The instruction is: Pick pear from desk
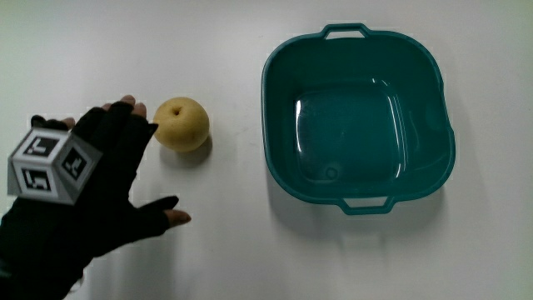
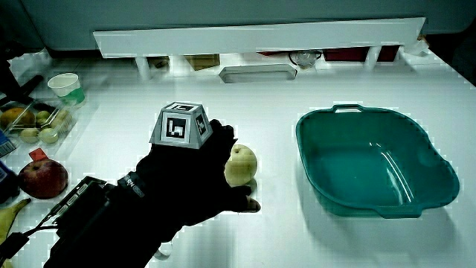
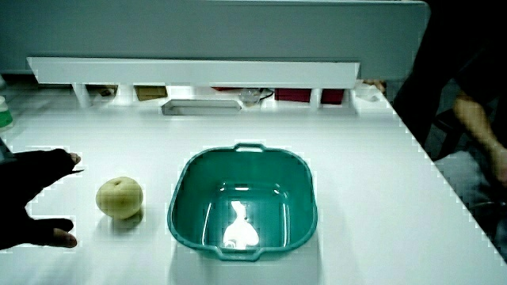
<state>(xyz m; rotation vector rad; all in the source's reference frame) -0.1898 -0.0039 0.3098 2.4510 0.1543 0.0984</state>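
Note:
A yellow pear (image 1: 181, 124) rests upright on the white desk, beside the teal basin (image 1: 279, 158). Both side views show the pear (image 2: 240, 165) (image 3: 120, 197) too. The gloved hand (image 1: 117, 183) lies beside the pear, fingers spread and thumb stretched out, holding nothing. Its fingertips (image 1: 127, 103) reach almost to the pear without closing on it. A patterned cube (image 1: 52, 162) sits on the back of the hand. In a side view the hand (image 2: 195, 173) partly covers the pear's near flank.
The teal basin (image 2: 320, 179) (image 3: 184, 198) holds nothing. In a side view an apple (image 2: 43, 179), a banana (image 2: 10, 216), a tray of fruit (image 2: 33, 123) and a cup (image 2: 65, 87) lie at the table's edge. A low white partition (image 3: 198, 75) runs along the table.

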